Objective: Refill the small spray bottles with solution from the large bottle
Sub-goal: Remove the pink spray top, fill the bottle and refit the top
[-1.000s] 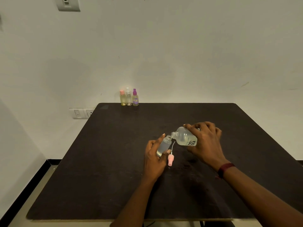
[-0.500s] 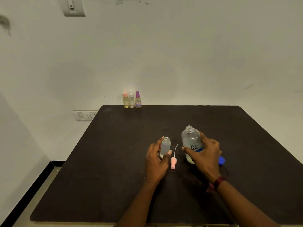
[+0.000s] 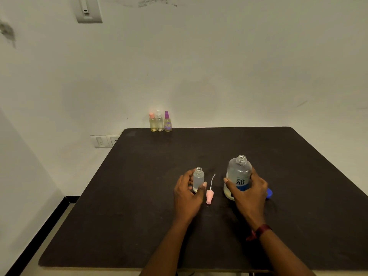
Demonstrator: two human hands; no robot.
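Sprayer head (image 3: 209, 196): pink, lying on its side on the table (image 3: 119, 216) between the two hands, with its thin dip tube pointing far. A passing wrist could roll it away or dirty the tube before it goes back on.
Small spray bottle (image 3: 198, 179): upright near the middle of the table, neck open, clear liquid inside. It is narrow and light, so I judge it easy to tip.
Left hand (image 3: 187, 194): fingers and thumb curl round the small spray bottle, thumb on its right side. Letting go with a sideways drag would topple it and lose the fill.
Large bottle (image 3: 239, 176): upright just right of the sprayer head, uncapped. With the mouth open, any knock means a spill.
Right hand (image 3: 251, 194): thumb on the bottle's left face, fingers wrapped behind it, clamped on the large bottle. A slip on the smooth wall is the main risk if it is lifted again.
Blue cap (image 3: 269, 193): on the table right of the large bottle, mostly hidden behind the right hand, which could nudge it away unseen.
Three capped bottles (image 3: 160, 122): at the far edge, left of centre, well apart from the hands. Reaching for them over the open necks could catch either one.
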